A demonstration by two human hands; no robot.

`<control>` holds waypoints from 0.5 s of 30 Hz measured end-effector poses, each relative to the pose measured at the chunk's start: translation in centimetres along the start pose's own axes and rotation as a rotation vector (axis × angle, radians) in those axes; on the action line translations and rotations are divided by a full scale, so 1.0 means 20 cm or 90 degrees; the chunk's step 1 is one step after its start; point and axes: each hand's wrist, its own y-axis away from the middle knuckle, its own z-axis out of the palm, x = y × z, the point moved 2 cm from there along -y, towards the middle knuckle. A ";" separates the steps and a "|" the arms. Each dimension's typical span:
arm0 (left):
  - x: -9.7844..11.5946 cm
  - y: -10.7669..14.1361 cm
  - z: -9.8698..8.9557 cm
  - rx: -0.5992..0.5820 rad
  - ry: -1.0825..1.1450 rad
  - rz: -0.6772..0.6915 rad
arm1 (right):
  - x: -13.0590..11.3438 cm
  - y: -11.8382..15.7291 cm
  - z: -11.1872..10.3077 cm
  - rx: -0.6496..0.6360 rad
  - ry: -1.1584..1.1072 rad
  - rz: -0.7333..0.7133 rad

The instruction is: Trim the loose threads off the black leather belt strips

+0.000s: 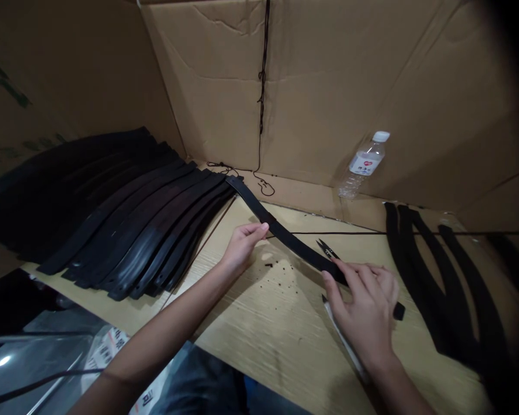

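Note:
A long, curved black strip [292, 241] runs between my hands over the table. My left hand [245, 245] is closed, with thumb and fingers pinching the strip's edge near a small band around it. A thin dark cord [354, 233] stretches from the right to near those fingertips. My right hand [367, 302] is closed around the strip's lower part, and the strip's end shows beyond it. Small black thread snips [327, 249] stick out from under its fingers, blades pointing up and left; their grip is hidden. Below this hand lies a slim white tool with a dark tip [341, 331].
Many overlapping black strips [125, 219] lie on the left. More strips [432, 276] lie on the right. A water bottle [363, 164] leans against the cardboard wall [320, 104], where a knotted dark cord [262, 86] hangs. Dark scraps [281, 276] dot the table [259, 334].

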 end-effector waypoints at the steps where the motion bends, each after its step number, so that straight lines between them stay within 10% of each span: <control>1: 0.01 0.00 0.00 0.006 0.001 -0.002 | 0.00 0.00 0.00 0.004 -0.001 0.002; 15: 0.00 0.06 0.05 0.087 -0.025 -0.030 | -0.01 0.01 -0.01 0.040 0.080 0.005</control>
